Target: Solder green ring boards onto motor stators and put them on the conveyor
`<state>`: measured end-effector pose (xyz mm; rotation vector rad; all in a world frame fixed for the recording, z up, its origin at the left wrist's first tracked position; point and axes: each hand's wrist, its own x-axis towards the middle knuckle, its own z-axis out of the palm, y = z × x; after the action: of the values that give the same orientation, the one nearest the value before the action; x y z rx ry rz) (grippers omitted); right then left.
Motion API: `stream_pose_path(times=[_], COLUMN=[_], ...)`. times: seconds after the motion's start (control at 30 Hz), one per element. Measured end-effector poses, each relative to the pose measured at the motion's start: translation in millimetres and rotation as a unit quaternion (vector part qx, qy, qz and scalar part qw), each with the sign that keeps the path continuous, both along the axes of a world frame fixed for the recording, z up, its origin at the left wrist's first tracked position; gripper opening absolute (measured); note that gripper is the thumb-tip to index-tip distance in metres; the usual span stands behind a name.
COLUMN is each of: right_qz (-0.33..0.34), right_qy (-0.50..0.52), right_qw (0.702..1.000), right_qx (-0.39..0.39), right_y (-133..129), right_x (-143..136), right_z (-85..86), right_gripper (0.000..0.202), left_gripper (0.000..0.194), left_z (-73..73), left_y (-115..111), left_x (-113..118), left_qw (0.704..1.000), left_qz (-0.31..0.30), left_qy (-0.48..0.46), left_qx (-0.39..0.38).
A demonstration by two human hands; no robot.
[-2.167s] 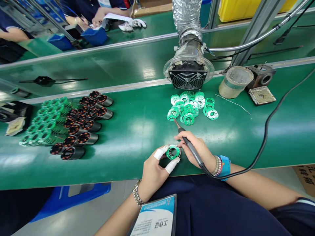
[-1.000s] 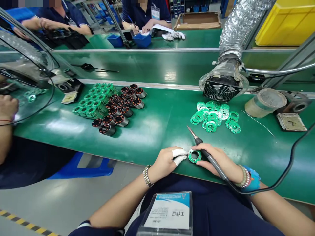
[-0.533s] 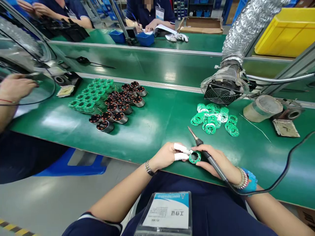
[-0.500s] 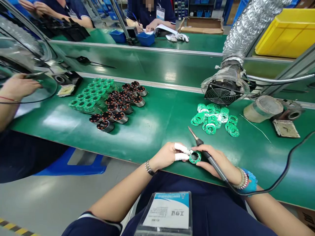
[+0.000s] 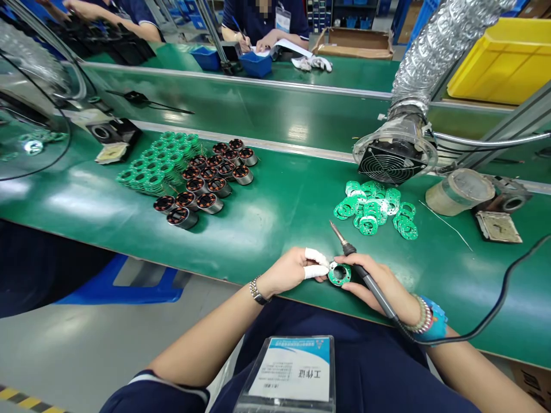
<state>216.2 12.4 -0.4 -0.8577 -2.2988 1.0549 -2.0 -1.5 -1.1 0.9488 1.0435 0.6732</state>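
Note:
Near the front edge of the bench, a round green circuit board (image 5: 332, 277) with a large centre hole is held between both hands. My left hand (image 5: 293, 268), with white covers on thumb and finger, pinches its left edge. On the right edge rest the thumb and a fingertip of my right hand (image 5: 390, 281). That same hand also carries a soldering iron (image 5: 348, 248), its tip pointing up and away to the left. Just beyond lies a loose pile of green ring boards (image 5: 368, 225). Whether a part sits under the held board, I cannot tell.
Copper-wound motor stators (image 5: 209, 202) stand left, beside stacked green boards (image 5: 146, 178). A fume fan (image 5: 390, 163) hangs at the back right, near a cloudy jar (image 5: 458, 192) and an iron stand (image 5: 499, 226). The iron's cable (image 5: 501, 298) loops right. Co-workers sit opposite.
A co-worker's hand at the far left has left the view, uncovering green boards there. My hands keep their grip on the board, which has shifted very slightly left.

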Motion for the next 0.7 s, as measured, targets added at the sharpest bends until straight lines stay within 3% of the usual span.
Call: stream_pose_path(times=[0.2,0.37,0.5,0.7], right_qz=[0.008,-0.028,-0.047,-0.066], right_qy=[0.009,0.07,0.088,0.09], right_qw=[0.999,0.991,0.985,0.99], right_qx=[0.033,0.114,0.142,0.088], right_y=[-0.4,-6.9,-13.5,-21.2], right_x=[-0.5,3.4,10.1,12.6], right_z=[3.4,20.5,34.7,42.4], right_gripper=[0.042,0.025,0.031,0.027], left_gripper=[0.013,0.015,0.017,0.016], left_z=[-3.9,-6.0,-6.8,-6.7], left_y=[-0.6,0.1,0.2,-0.1], left_x=[1.0,1.4,0.2,-0.7], left_qw=[1.0,1.0,1.0,1.0], left_qz=[-0.012,-0.008,-0.004,-0.006], left_qy=[-0.005,-0.012,-0.029,-0.02], left_qx=[0.02,0.009,0.003,0.017])
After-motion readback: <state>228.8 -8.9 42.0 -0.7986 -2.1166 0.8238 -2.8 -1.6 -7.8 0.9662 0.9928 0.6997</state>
